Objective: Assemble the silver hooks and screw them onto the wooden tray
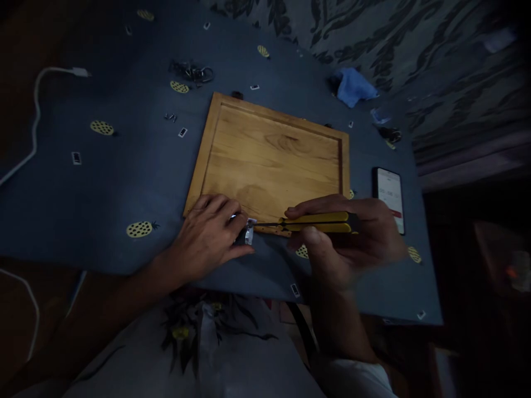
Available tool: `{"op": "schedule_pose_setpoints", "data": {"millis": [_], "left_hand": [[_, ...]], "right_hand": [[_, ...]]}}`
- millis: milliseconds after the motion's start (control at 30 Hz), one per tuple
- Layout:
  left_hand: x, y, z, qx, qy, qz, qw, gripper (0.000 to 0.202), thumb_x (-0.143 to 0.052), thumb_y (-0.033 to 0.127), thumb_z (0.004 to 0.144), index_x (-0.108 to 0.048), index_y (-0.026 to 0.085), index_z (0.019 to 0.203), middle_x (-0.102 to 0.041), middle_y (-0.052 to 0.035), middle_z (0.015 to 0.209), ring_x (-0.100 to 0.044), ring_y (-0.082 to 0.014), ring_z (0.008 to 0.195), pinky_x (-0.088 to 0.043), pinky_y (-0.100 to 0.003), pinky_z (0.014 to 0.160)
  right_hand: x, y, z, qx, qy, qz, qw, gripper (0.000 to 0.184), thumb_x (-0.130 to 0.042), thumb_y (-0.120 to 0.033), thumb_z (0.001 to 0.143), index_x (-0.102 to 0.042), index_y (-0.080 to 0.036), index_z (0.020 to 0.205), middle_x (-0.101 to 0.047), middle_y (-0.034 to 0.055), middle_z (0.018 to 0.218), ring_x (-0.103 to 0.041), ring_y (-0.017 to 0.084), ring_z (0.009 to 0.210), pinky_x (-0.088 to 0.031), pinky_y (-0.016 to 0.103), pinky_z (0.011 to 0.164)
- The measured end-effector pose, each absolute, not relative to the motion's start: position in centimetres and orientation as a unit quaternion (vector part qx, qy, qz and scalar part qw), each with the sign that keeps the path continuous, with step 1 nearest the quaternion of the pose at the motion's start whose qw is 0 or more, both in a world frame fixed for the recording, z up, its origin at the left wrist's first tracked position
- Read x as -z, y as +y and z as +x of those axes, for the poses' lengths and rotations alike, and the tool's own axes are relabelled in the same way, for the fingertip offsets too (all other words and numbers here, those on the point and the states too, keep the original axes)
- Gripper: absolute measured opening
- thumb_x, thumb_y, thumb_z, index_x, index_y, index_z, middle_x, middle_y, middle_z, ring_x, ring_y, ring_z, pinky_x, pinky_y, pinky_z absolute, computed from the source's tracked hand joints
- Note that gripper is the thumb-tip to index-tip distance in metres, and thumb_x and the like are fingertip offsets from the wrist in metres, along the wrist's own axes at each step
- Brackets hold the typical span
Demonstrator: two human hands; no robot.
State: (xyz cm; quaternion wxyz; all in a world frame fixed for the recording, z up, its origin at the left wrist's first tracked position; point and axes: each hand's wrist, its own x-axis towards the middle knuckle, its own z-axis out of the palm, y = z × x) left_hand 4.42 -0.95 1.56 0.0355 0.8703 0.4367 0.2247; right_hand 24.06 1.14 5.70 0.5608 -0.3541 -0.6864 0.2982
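A framed wooden panel [274, 160] lies on the blue patterned tablecloth, its near edge toward me. My left hand [211, 232] rests over the near left edge, fingers curled around a small shiny metal fitting [249, 232]. The fitting sits against that edge and is partly hidden by my fingers, so its exact kind cannot be made out. In my right hand [352, 237] is a screwdriver [317, 221] with a yellow and black handle. It lies nearly level, pointing left, with its tip at the fitting.
Small screws [170, 116] and a dark heap of metal hardware [193, 72] lie left of the panel. Beyond its far right corner is a blue cloth [354, 87]. A lit phone [389, 199] lies to the right, and a white cable [36, 110] crosses the left side.
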Motion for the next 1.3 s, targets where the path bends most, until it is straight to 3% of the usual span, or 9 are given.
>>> {"op": "schedule_pose_setpoints", "data": {"millis": [233, 533, 733, 933, 1133, 1300], "left_hand": [[-1.54, -0.95, 4.35, -0.223, 0.436, 0.871, 0.039, 0.045, -0.078, 0.052, 0.087, -0.068, 0.013, 0.107, -0.070, -0.0084, 0.102, -0.061, -0.0264, 0.099, -0.044, -0.039, 0.087], [-1.48, -0.97, 4.34, -0.226, 0.435, 0.871, 0.035, 0.045, -0.078, 0.052, 0.086, -0.068, 0.013, 0.107, -0.070, -0.0085, 0.102, -0.061, -0.0263, 0.099, -0.044, -0.038, 0.087], [-1.45, -0.96, 4.41, -0.231, 0.436, 0.869, 0.037, 0.047, -0.081, 0.051, 0.084, -0.068, 0.013, 0.107, -0.070, -0.0081, 0.102, -0.061, -0.0267, 0.099, -0.044, -0.039, 0.088], [-1.48, -0.96, 4.37, -0.236, 0.435, 0.869, 0.032, 0.047, -0.081, 0.051, 0.083, -0.069, 0.012, 0.106, -0.070, -0.0078, 0.100, -0.061, -0.0267, 0.097, -0.044, -0.039, 0.086], [-1.47, -0.94, 4.32, -0.239, 0.431, 0.870, 0.039, 0.049, -0.082, 0.050, 0.083, -0.069, 0.011, 0.109, -0.070, -0.0079, 0.102, -0.061, -0.0263, 0.099, -0.043, -0.038, 0.086], [-1.50, -0.94, 4.34, -0.233, 0.432, 0.871, 0.030, 0.049, -0.082, 0.050, 0.083, -0.069, 0.011, 0.108, -0.070, -0.0079, 0.100, -0.061, -0.0261, 0.098, -0.044, -0.037, 0.085]], "right_hand": [[-5.70, 0.91, 24.22, -0.305, -0.692, -0.345, 0.556, 0.023, -0.081, -0.017, 0.082, -0.072, -0.023, 0.102, -0.079, 0.0039, 0.088, -0.076, 0.022, 0.072, -0.065, 0.037, 0.059], [-5.97, 1.47, 24.43, -0.270, -0.722, -0.338, 0.540, 0.017, -0.081, -0.021, 0.084, -0.074, -0.022, 0.099, -0.079, 0.0047, 0.084, -0.076, 0.021, 0.068, -0.064, 0.033, 0.051], [-5.55, 1.37, 24.38, -0.287, -0.707, -0.322, 0.560, 0.023, -0.081, -0.021, 0.085, -0.071, -0.023, 0.105, -0.079, 0.0040, 0.086, -0.076, 0.021, 0.069, -0.063, 0.033, 0.052], [-6.30, 0.97, 24.73, -0.345, -0.714, -0.360, 0.491, 0.015, -0.079, -0.024, 0.087, -0.074, -0.023, 0.100, -0.079, 0.0058, 0.088, -0.076, 0.021, 0.071, -0.059, 0.029, 0.046], [-6.28, 1.06, 24.93, -0.382, -0.701, -0.356, 0.486, 0.031, -0.075, -0.027, 0.091, -0.074, -0.026, 0.122, -0.079, 0.0045, 0.100, -0.074, 0.016, 0.069, -0.060, 0.026, 0.048], [-5.97, 1.50, 24.80, -0.361, -0.703, -0.345, 0.506, 0.017, -0.079, -0.027, 0.087, -0.078, -0.022, 0.104, -0.080, 0.0061, 0.095, -0.077, 0.021, 0.079, -0.056, 0.025, 0.044]]}}
